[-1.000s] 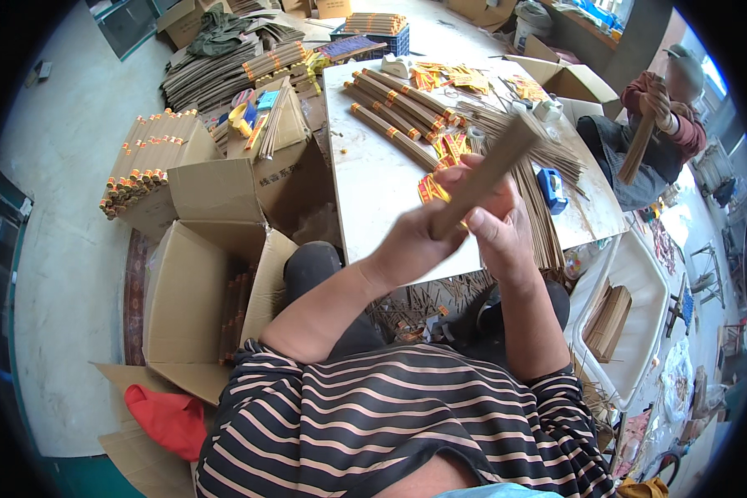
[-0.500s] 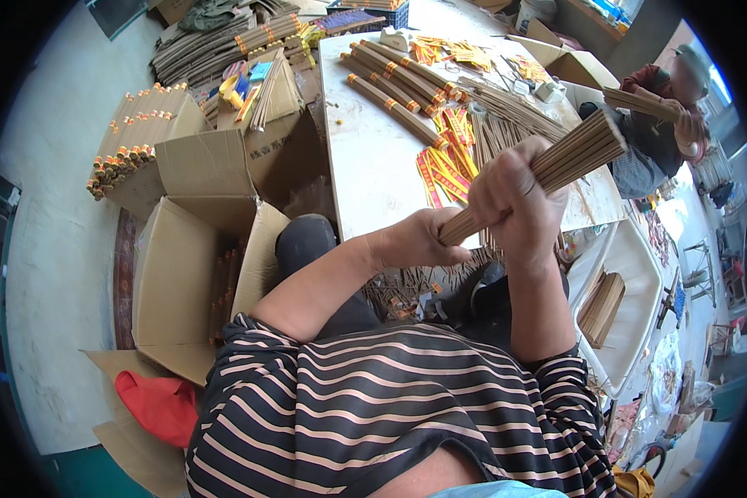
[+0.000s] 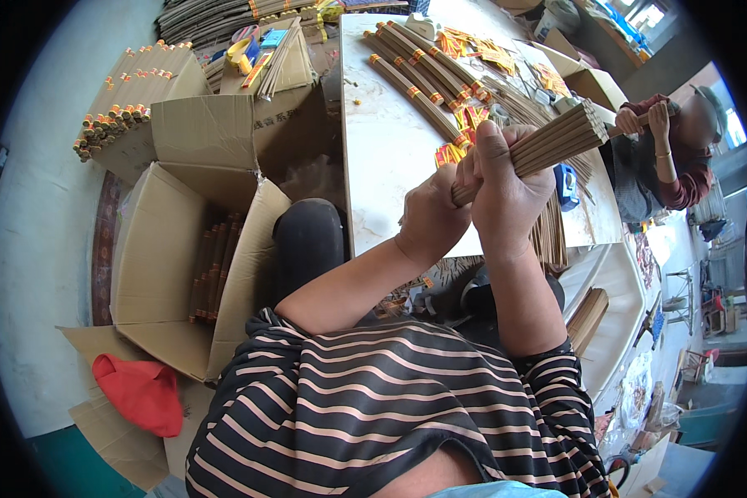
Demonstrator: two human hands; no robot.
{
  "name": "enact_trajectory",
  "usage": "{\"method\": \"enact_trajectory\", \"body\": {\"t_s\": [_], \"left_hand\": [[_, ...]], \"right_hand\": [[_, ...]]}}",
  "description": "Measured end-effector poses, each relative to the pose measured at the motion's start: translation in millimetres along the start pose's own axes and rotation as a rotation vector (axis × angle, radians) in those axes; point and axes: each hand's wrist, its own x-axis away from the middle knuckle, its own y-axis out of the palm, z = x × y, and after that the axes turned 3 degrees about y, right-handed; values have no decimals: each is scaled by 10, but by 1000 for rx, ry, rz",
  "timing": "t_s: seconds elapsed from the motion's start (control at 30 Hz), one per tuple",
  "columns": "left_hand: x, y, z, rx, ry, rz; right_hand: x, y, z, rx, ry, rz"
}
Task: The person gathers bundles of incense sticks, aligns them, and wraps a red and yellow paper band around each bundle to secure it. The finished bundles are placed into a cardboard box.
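A thick bundle of brown incense sticks (image 3: 563,143) slants up to the right above the table's near edge. My right hand (image 3: 510,199) wraps round its middle, thumb up along the sticks. Closed about its lower end is my left hand (image 3: 434,217), close beside the right one; that end is mostly hidden by my fingers. Behind my hands lie red and yellow paper labels (image 3: 451,155), partly covered. Loose incense sticks (image 3: 549,236) lie on the table to the right of my right wrist. Several banded incense bundles (image 3: 413,93) rest farther back.
The white table (image 3: 382,183) stands ahead. An open cardboard box (image 3: 145,257) holding banded bundles is at my left, with a red cloth (image 3: 141,394) below it. A white tub (image 3: 618,332) with sticks stands at right. Across the table, a person (image 3: 668,149) holds sticks.
My hands have drawn closer together on the bundle, the left shifting its grip. The view has shifted, and a blue object now shows on the table. The other person's hands have moved.
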Motion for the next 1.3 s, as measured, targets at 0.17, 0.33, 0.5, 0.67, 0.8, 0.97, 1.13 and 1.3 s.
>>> {"method": "enact_trajectory", "body": {"t_s": [0.17, 0.33, 0.5, 0.67, 0.8, 0.97, 1.13, 1.3], "left_hand": [[-38, -21, -128, 85, -10, -45], [-29, -56, -250, 181, -90, -131], [-77, -122, -375, 179, -14, -286], [-114, -91, -353, 228, -61, -363], [-98, -48, -14, -172, 25, -75], [-52, -54, 23, 73, -88, -223], [-21, -170, 286, 214, -376, -508], [140, -249, 172, 481, -297, -652]], "right_hand": [[-128, -12, 75, 47, -14, -170], [-176, -26, 325, -73, 197, -295], [-54, -56, 281, -74, 92, -285], [-116, -75, 336, -149, 127, -132], [-117, -44, 198, -284, 143, 9], [-62, -99, 44, -330, 200, -3], [-65, -244, -75, -367, 349, -177], [124, -346, -135, -496, 375, -249]]}}
